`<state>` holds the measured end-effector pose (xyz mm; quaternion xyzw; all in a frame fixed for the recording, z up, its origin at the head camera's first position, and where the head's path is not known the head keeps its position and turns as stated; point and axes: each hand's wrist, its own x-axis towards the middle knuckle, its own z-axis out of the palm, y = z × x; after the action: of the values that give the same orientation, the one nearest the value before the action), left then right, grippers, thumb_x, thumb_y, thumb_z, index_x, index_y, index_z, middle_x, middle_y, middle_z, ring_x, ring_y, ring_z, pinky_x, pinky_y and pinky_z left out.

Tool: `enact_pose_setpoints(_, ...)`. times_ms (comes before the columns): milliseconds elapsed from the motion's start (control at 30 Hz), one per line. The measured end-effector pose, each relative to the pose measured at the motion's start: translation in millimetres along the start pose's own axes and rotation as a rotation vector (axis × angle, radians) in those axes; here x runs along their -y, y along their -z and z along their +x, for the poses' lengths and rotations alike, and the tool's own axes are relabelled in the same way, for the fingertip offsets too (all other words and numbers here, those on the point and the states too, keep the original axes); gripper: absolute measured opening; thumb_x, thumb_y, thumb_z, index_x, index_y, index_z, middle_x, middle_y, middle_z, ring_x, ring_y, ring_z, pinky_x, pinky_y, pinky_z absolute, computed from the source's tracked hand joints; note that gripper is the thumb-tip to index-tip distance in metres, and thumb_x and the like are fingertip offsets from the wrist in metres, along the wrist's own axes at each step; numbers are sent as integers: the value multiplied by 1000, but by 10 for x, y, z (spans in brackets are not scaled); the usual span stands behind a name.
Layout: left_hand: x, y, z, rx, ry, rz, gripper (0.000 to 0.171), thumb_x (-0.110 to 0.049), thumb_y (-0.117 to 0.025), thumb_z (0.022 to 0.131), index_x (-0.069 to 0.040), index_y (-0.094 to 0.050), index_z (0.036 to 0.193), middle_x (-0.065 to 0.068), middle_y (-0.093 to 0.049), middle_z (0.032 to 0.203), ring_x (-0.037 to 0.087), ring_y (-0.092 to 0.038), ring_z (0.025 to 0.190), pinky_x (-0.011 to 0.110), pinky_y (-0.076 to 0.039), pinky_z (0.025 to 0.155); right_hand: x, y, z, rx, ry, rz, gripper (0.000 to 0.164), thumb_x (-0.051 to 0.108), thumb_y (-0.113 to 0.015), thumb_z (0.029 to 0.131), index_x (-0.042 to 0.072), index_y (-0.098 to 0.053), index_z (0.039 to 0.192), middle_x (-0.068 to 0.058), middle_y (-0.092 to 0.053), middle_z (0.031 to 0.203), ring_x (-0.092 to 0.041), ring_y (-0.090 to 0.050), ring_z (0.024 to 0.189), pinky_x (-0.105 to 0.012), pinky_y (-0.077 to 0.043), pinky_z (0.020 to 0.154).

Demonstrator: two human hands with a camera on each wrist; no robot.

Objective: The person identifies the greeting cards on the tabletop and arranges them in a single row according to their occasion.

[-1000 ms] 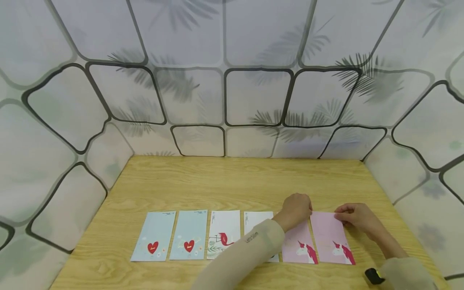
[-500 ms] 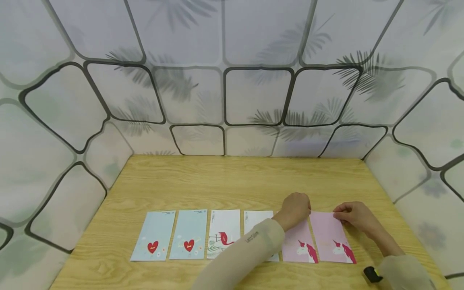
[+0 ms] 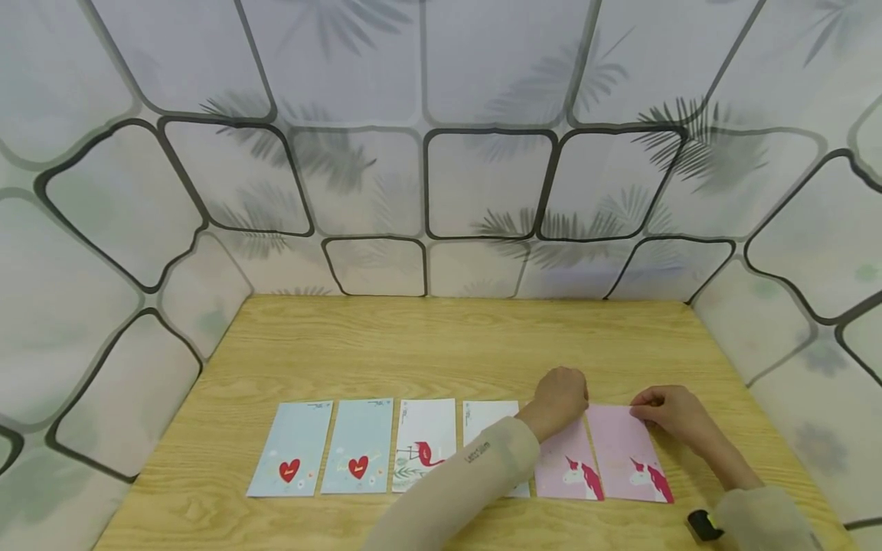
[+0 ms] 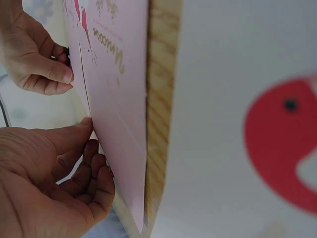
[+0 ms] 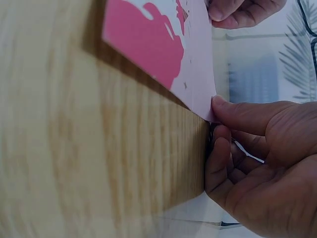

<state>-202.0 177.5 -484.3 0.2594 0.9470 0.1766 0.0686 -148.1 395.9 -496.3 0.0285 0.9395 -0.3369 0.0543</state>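
A row of flat cards lies on the wooden table. At its right end is a pink unicorn card [image 3: 623, 451], whose top right corner my right hand [image 3: 678, 413] pinches between thumb and fingers. My left hand [image 3: 556, 402] pinches at the same card's top left corner, thumb on top and the other fingers curled below, as the left wrist view shows. Beside it lies a second pink unicorn card [image 3: 568, 467], its top covered by the left hand. In the right wrist view the held card's right edge [image 5: 163, 85] casts a shadow on the wood.
Leftward in the row are a white card [image 3: 491, 421] partly hidden by the left sleeve, a white flamingo card [image 3: 427, 425] and two light blue heart cards [image 3: 296, 436] [image 3: 360, 432]. A small black object [image 3: 704, 526] is near the right sleeve. Patterned cloth [image 3: 482, 184] surrounds the table [image 3: 413, 344].
Both hands and the rightmost pink card have shifted slightly to the left, toward the other pink card. Both hands keep their grip, and the other cards stay in place.
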Motion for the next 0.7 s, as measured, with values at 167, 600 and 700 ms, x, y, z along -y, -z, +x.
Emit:
enact_pose_setpoints(167,24,-20,11,-4,-17,11,7,-20,-79,92,-22,-80,86,-12,-72,84,2,-64,76,15,-48,62,13,-9,-8,-3,-4,-6,16,14,-75,95,-2,-75,99,-3,-68,85,-13,-53,72,-24,-45,59)
enact_pose_setpoints(600,45,-37,30,-10,-41,59,8,-21,-78,91,-26,-81,86,-15,-72,84,1,-64,78,15,-49,64,4,-20,-18,-17,11,-43,18,15,-75,95,-2,-75,100,-7,-73,91,-13,-54,77,-23,-47,64)
enact_pose_setpoints(700,43,-38,31,-8,-40,62,8,-21,-78,91,-26,-81,86,-15,-72,84,1,-65,79,15,-49,64,1,-23,-26,-23,3,-41,18,16,-75,95,-2,-75,100,-7,-73,92,-12,-55,78,-22,-48,66)
